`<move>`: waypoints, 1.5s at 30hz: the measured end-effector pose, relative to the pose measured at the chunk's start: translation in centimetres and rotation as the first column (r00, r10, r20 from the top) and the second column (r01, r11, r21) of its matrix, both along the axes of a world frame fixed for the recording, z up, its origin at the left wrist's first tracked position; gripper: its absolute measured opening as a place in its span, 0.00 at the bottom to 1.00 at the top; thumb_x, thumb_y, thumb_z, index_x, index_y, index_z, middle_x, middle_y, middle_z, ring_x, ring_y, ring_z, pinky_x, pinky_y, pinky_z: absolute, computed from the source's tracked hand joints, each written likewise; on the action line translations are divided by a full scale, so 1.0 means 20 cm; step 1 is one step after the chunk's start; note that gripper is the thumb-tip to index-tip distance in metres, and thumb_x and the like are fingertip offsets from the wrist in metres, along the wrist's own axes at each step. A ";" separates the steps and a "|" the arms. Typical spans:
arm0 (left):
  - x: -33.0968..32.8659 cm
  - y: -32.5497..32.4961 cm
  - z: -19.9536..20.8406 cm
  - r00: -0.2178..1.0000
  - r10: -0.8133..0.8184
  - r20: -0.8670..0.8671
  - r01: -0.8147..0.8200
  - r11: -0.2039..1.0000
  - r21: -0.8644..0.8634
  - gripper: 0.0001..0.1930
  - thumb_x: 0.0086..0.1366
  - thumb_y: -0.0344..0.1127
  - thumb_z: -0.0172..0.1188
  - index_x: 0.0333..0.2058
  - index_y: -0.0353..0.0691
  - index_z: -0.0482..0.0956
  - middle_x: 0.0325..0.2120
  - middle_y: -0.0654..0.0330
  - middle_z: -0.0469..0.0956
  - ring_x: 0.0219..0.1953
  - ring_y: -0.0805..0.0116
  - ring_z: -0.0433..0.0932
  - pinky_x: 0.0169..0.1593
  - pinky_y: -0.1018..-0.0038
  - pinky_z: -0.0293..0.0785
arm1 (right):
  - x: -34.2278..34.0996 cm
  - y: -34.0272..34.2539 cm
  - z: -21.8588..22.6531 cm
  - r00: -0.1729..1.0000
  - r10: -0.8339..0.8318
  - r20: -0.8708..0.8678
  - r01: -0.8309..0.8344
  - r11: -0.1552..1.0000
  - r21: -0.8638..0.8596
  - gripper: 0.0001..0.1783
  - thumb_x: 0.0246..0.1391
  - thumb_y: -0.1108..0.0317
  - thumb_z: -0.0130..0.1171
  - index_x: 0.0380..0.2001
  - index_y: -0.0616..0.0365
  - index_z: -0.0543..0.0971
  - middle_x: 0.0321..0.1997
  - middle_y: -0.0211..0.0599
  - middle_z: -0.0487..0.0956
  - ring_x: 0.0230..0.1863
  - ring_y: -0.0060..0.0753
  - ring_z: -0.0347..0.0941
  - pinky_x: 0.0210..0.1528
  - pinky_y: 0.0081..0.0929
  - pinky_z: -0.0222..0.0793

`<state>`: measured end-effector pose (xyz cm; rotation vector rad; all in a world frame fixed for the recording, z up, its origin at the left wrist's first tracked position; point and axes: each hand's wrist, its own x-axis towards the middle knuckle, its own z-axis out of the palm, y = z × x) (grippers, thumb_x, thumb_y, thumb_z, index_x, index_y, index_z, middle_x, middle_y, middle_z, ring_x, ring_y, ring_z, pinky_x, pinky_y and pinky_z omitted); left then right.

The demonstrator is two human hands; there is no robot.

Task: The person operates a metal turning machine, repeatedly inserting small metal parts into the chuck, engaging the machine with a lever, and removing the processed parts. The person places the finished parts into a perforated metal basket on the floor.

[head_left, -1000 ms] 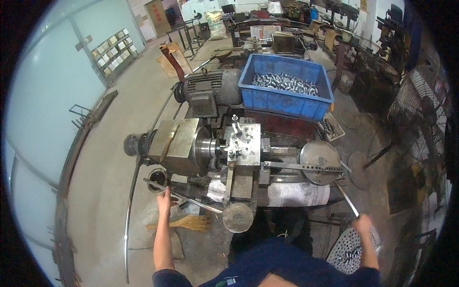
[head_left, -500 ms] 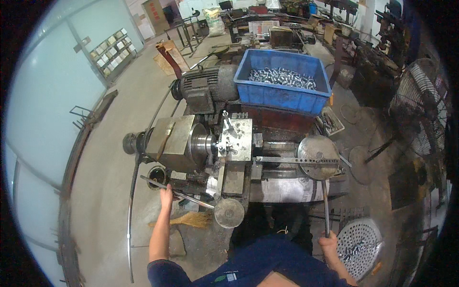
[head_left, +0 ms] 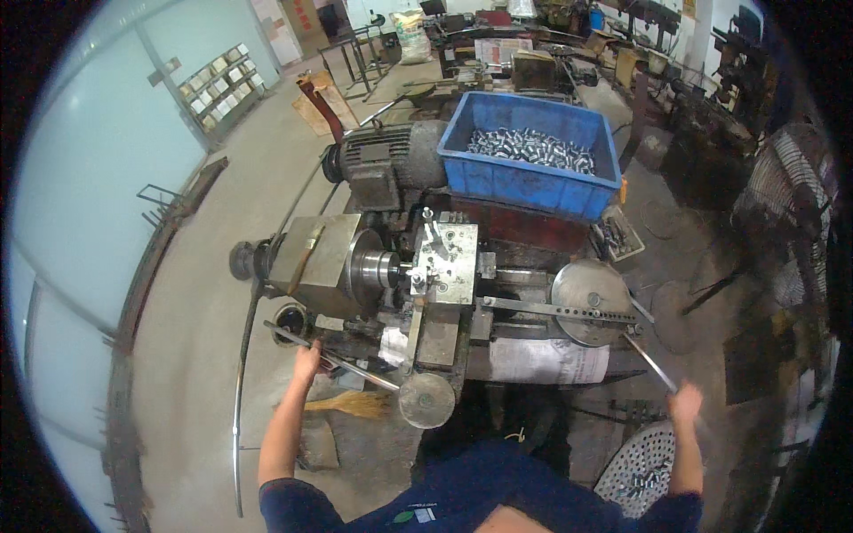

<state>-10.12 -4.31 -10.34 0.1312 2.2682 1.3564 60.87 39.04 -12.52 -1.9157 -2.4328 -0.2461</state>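
Observation:
A small lathe stands before me, its headstock and chuck on the left and a square tool post in the middle. Closed around a long metal lever, my left hand is near its upper end; the lever meets a round disc. Out to the right, my right hand grips the end of a metal handle. That handle runs up to a large round plate, which a perforated flat bar links to the carriage. A brush lies on the headstock.
Behind the tool post sits a blue bin full of small shiny metal parts, beside an electric motor. A perforated basket with more parts is low on the right. A broom head lies on the floor; a fan stands right.
My right hand has swung the handle outward to the right and up, turning the round plate. The tool post has shifted slightly right in the picture. My left hand keeps its hold.

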 end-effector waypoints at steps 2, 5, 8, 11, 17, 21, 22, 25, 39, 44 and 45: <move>0.04 0.01 0.00 0.999 -0.020 0.032 0.019 0.999 0.037 0.20 0.63 0.46 0.46 0.34 0.30 0.69 0.22 0.49 0.75 0.16 0.62 0.75 0.17 0.69 0.74 | -0.11 0.24 0.06 0.993 -0.120 0.015 0.120 0.993 0.018 0.33 0.30 0.61 0.62 0.46 0.60 0.71 0.37 0.49 0.74 0.41 0.48 0.71 0.43 0.42 0.66; 0.02 -0.02 0.01 0.997 0.019 0.077 -0.031 0.988 0.153 0.19 0.62 0.46 0.48 0.36 0.31 0.71 0.23 0.50 0.76 0.20 0.62 0.77 0.23 0.68 0.75 | -0.31 0.27 0.06 0.992 -0.123 -0.028 0.126 0.979 0.159 0.41 0.27 0.66 0.59 0.53 0.61 0.65 0.46 0.50 0.70 0.50 0.49 0.64 0.54 0.41 0.57; -0.09 -0.25 -0.24 0.998 0.037 -0.045 -0.030 0.988 0.153 0.21 0.60 0.48 0.51 0.38 0.31 0.72 0.24 0.51 0.77 0.24 0.62 0.78 0.31 0.67 0.74 | -0.41 0.16 -0.02 0.977 0.079 -0.200 -0.027 0.968 0.251 0.44 0.25 0.69 0.59 0.55 0.61 0.62 0.56 0.51 0.64 0.58 0.50 0.57 0.61 0.40 0.50; -0.15 -0.38 -0.52 0.857 -0.362 -0.367 0.132 0.843 -0.522 0.26 0.56 0.53 0.54 0.40 0.33 0.73 0.30 0.49 0.78 0.32 0.56 0.78 0.37 0.66 0.72 | -0.55 -0.09 0.04 0.920 0.186 -0.345 -0.084 0.953 0.291 0.44 0.26 0.70 0.59 0.56 0.60 0.61 0.60 0.51 0.60 0.62 0.51 0.53 0.63 0.39 0.47; 0.00 -0.10 -0.54 0.678 -0.716 -0.167 0.162 0.367 -0.916 0.26 0.55 0.59 0.51 0.34 0.39 0.75 0.29 0.49 0.78 0.35 0.51 0.77 0.37 0.60 0.73 | -0.43 -0.29 -0.11 0.882 0.071 -0.467 -0.075 0.997 0.009 0.34 0.26 0.72 0.57 0.47 0.62 0.71 0.51 0.51 0.70 0.52 0.51 0.65 0.54 0.35 0.61; 0.15 -0.11 -1.10 0.817 -0.238 -0.526 -0.170 0.771 -0.613 0.25 0.53 0.58 0.52 0.28 0.37 0.75 0.26 0.45 0.76 0.32 0.47 0.77 0.35 0.57 0.72 | -0.51 -0.37 -0.10 0.821 0.131 -0.555 -0.180 0.983 -0.034 0.23 0.25 0.73 0.57 0.34 0.63 0.77 0.40 0.47 0.76 0.44 0.50 0.71 0.47 0.34 0.67; 0.19 -0.03 -1.04 0.857 -0.242 -0.454 -0.125 0.758 -0.640 0.25 0.53 0.57 0.52 0.30 0.36 0.74 0.27 0.45 0.76 0.33 0.46 0.76 0.36 0.57 0.72 | -0.52 -0.39 -0.09 0.826 0.122 -0.551 -0.180 0.982 -0.052 0.22 0.25 0.73 0.57 0.33 0.63 0.78 0.38 0.47 0.77 0.43 0.50 0.72 0.46 0.34 0.67; 0.10 -0.13 -0.78 0.812 -0.553 -0.188 0.172 0.534 -0.828 0.25 0.56 0.56 0.51 0.37 0.36 0.71 0.32 0.46 0.77 0.37 0.48 0.76 0.39 0.60 0.73 | -0.64 -0.34 0.09 0.812 0.163 -0.560 -0.247 0.966 -0.078 0.20 0.25 0.72 0.56 0.31 0.64 0.78 0.36 0.47 0.77 0.40 0.49 0.73 0.45 0.33 0.68; 0.00 -0.36 -0.15 0.827 -0.513 -0.230 0.265 0.717 -0.645 0.20 0.54 0.46 0.55 0.45 0.44 0.73 0.33 0.51 0.77 0.36 0.55 0.76 0.41 0.62 0.71 | -1.98 -0.32 0.85 0.240 0.667 -0.705 -0.844 0.502 0.187 0.21 0.25 0.75 0.55 0.32 0.60 0.78 0.31 0.42 0.77 0.33 0.38 0.73 0.38 0.28 0.69; 0.01 -0.69 0.43 0.605 -0.198 -0.772 -0.185 0.907 -0.378 0.16 0.55 0.41 0.56 0.41 0.40 0.74 0.28 0.53 0.78 0.30 0.57 0.77 0.34 0.65 0.71 | -2.65 -0.51 0.82 0.055 0.840 -0.540 -0.940 0.225 0.256 0.19 0.26 0.65 0.58 0.29 0.56 0.79 0.29 0.40 0.76 0.36 0.46 0.70 0.42 0.36 0.67; 0.02 -0.79 0.45 0.580 -0.168 -0.797 -0.256 0.892 -0.373 0.16 0.55 0.40 0.57 0.41 0.41 0.74 0.27 0.53 0.78 0.31 0.56 0.77 0.35 0.64 0.71 | -2.74 -0.56 0.81 0.099 0.862 -0.497 -0.944 0.239 0.226 0.16 0.25 0.65 0.56 0.25 0.57 0.80 0.29 0.42 0.77 0.38 0.49 0.69 0.43 0.35 0.67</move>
